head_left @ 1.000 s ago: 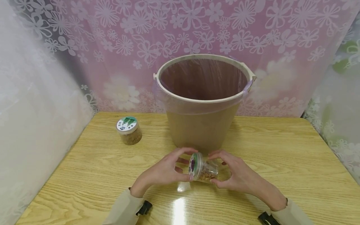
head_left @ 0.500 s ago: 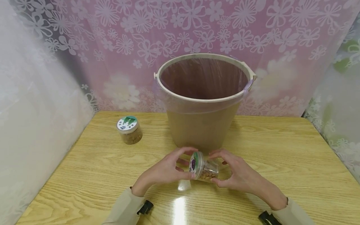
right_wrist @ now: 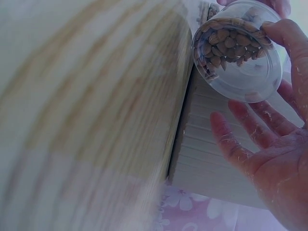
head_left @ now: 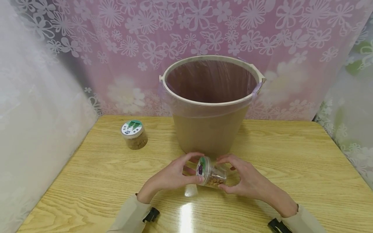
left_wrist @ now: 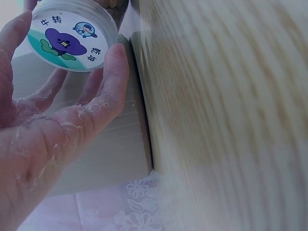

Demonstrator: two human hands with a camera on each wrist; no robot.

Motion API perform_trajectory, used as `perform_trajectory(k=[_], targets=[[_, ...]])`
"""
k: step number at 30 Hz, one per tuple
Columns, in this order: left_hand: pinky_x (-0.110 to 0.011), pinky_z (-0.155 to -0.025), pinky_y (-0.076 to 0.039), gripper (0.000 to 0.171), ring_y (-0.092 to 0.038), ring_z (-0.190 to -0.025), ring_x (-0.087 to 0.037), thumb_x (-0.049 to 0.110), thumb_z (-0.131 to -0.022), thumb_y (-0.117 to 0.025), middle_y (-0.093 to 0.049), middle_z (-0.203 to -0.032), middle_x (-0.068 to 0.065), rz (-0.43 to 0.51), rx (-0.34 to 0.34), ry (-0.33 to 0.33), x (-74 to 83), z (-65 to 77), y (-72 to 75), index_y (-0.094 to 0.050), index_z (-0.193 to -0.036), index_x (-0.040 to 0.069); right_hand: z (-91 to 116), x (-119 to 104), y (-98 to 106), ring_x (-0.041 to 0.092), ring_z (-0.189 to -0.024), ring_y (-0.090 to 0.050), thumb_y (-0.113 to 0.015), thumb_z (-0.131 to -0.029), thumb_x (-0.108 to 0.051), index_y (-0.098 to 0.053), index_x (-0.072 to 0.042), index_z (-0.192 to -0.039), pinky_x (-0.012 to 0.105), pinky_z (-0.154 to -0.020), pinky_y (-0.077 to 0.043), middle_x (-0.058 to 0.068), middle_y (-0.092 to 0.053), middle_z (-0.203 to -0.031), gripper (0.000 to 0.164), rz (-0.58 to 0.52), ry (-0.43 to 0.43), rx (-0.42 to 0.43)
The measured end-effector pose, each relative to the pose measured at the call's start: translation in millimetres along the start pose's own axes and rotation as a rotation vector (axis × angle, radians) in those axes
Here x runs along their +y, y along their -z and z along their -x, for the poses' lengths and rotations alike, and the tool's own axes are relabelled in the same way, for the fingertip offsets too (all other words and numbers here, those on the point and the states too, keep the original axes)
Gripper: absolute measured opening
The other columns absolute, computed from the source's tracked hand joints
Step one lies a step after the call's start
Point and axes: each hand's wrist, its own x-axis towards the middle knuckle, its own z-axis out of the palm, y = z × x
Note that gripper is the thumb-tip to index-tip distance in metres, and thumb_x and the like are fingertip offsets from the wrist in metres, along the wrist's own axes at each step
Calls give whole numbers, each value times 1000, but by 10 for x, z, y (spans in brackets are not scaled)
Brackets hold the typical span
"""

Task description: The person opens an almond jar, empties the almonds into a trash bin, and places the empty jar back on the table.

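Note:
A clear plastic jar (head_left: 216,177) lies tilted on its side above the table, in front of the bucket, held between both hands. My left hand (head_left: 176,173) grips the lid end, thumb and fingers around its rim. The lid's white and green label (left_wrist: 67,42) carries a purple cartoon figure. My right hand (head_left: 246,179) holds the jar's base end between thumb and fingers, its palm apart from the jar. Brown nut-like pieces (right_wrist: 228,44) lie along the jar's lower side, seen through its clear base. Whether the jar touches the table is unclear.
A beige bucket (head_left: 207,132) with a thin plastic liner stands just behind the hands. Another lidded jar (head_left: 135,139), with green leaves on its label, stands upright at the left. The wooden table (head_left: 87,191) meets floral curtains (head_left: 140,42) at the back.
My left thumb has shifted slightly up and right along the lid's edge, and the lid has turned a little. The right hand stays nearly still.

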Motion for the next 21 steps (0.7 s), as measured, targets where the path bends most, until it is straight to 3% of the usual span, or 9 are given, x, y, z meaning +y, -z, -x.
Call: perform_trajectory(k=[14,21], targets=[[-33,-85,-59,60,-71,-109,-23,40,-95,-72,-58,-138,-12,17,12,71,27,1,-14,-46,-149,33,0,7,-2,21,-112,-67,-93,-70,-18,-57,-13,-129,32,-80,-60,1,-65,-128,69,1,-5,-3],[-33,-81,-58,60,-71,-109,-22,50,-95,-68,-62,-134,-10,-27,27,112,22,-11,-18,-46,-149,34,0,2,-5,22,-112,-67,-93,-70,-17,-57,-12,-129,32,-80,-60,2,-65,-129,70,1,7,-5]])
